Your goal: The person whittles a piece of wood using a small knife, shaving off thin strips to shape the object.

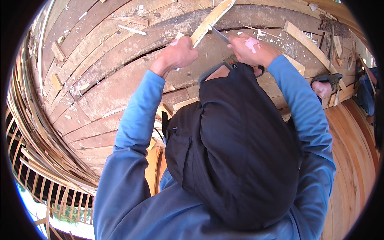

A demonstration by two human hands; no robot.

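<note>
My left hand (182, 53) is closed round the near end of a pale strip of wood (213, 21), which slants up and away to the right. In my right hand (250, 49) is a knife, its grip hidden by my fingers. The knife's blade (221, 36) points up and left, its tip at the edge of the strip, where a small curl of white shaving (209, 27) shows. Below my right hand, a sandalled foot (219, 73) rests on the planks. My knees in dark trousers (244, 140) fill the middle.
Brown planks (132, 76) bear scattered shavings and wood offcuts (58, 51). A longer pale board (310, 45) lies to the right, near another sandalled foot (323, 86). Thin strips are stacked (44, 136) at the left, beside a slatted railing (60, 196). Smooth boards (348, 160) stretch along the lower right.
</note>
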